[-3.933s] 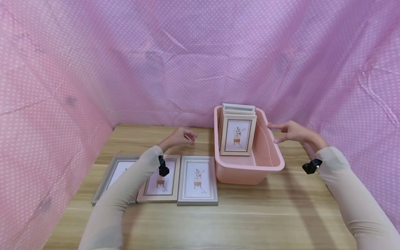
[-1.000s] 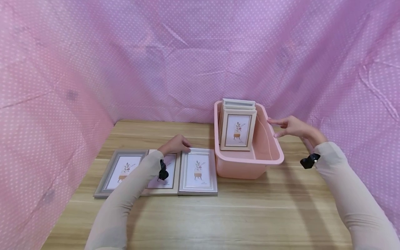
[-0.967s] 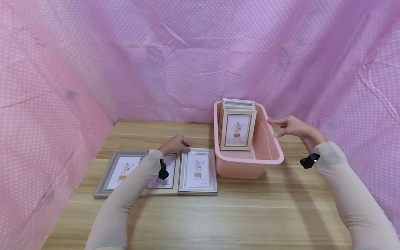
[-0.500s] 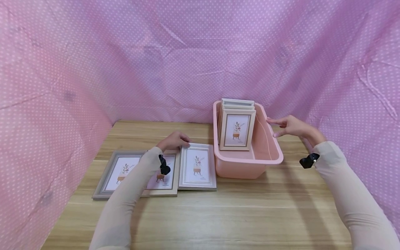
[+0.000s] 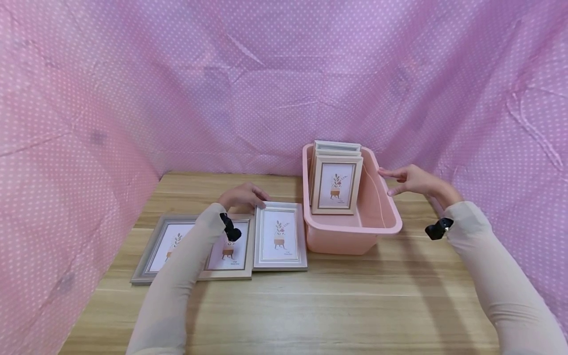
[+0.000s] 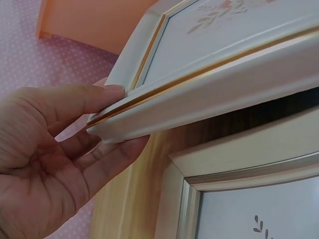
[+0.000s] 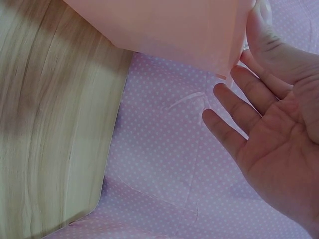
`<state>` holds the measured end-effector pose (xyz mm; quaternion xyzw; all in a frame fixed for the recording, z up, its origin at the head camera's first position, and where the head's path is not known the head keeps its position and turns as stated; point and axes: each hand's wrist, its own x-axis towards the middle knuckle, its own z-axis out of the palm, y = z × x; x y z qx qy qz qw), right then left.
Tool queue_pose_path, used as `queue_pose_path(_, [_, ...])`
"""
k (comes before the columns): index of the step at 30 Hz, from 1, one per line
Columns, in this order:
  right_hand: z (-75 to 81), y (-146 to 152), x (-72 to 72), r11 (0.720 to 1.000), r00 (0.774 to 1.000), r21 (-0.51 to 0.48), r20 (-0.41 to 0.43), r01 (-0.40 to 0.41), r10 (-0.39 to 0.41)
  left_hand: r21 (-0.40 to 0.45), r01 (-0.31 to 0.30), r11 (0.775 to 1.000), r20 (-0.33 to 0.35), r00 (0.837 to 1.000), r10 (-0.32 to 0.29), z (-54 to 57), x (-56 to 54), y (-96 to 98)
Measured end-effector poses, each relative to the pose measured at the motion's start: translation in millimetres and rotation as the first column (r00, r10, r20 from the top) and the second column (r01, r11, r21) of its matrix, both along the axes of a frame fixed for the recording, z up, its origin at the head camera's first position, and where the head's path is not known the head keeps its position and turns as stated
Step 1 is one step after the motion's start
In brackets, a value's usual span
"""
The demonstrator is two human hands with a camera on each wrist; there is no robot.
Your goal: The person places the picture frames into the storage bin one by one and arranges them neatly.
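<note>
My left hand (image 5: 245,195) pinches the far left corner of a white picture frame (image 5: 278,236). In the left wrist view the thumb of my left hand (image 6: 65,129) lies on top of the white frame (image 6: 199,89), fingers beneath, and that corner is raised. Left of it lie a cream picture frame (image 5: 247,251) and a grey picture frame (image 5: 153,256), both partly behind my sleeve. My right hand (image 5: 414,181) touches the right rim of a pink plastic bin (image 5: 350,241) with thumb and forefinger. The other fingers of my right hand (image 7: 279,109) extend loosely in the right wrist view.
Several picture frames stand upright at the back of the bin, a cream one (image 5: 316,197) foremost. The wooden table (image 5: 337,305) ends at a pink dotted cloth (image 5: 248,108) behind and on both sides. The bin stands just right of the white frame.
My left hand has come down onto the white frame, taken its far left corner and shifted it slightly away from me, lifting that corner. My right hand has stayed at the bin's rim.
</note>
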<state>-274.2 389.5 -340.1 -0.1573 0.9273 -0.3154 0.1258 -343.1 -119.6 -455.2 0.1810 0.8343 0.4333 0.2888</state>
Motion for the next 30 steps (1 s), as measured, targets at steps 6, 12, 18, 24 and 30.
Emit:
queue_pose_path(6, [-0.5, 0.4, -0.3, 1.000, 1.000, 0.003, -0.014, -0.010, 0.010, 0.059, 0.069, 0.996, 0.050, 0.996, -0.072, 5.7, -0.6, -5.1])
queue_pose_path(12, [-1.3, 0.2, -0.5, 1.000, 1.000, -0.009, 0.015, 0.002, -0.002, 0.085, 0.062, 0.994, 0.103, 0.992, -0.071, 12.2, 3.1, -7.3])
queue_pose_path(18, [-1.3, -0.1, -0.9, 1.000, 1.000, -0.016, 0.023, 0.001, -0.001, 0.113, 0.042, 0.993, 0.128, 0.990, -0.056, 17.7, 5.8, -6.5])
queue_pose_path(24, [-0.4, -0.5, 0.3, 1.000, 1.000, -0.010, 0.012, -0.004, 0.004, 0.130, 0.023, 0.991, 0.137, 0.990, -0.041, 20.3, 5.0, -6.7])
queue_pose_path(30, [-2.0, 0.6, 1.0, 1.000, 1.000, -0.011, -0.008, -0.015, 0.015, 0.161, 0.003, 0.987, 0.113, 0.993, -0.022, 21.1, 3.3, -7.1])
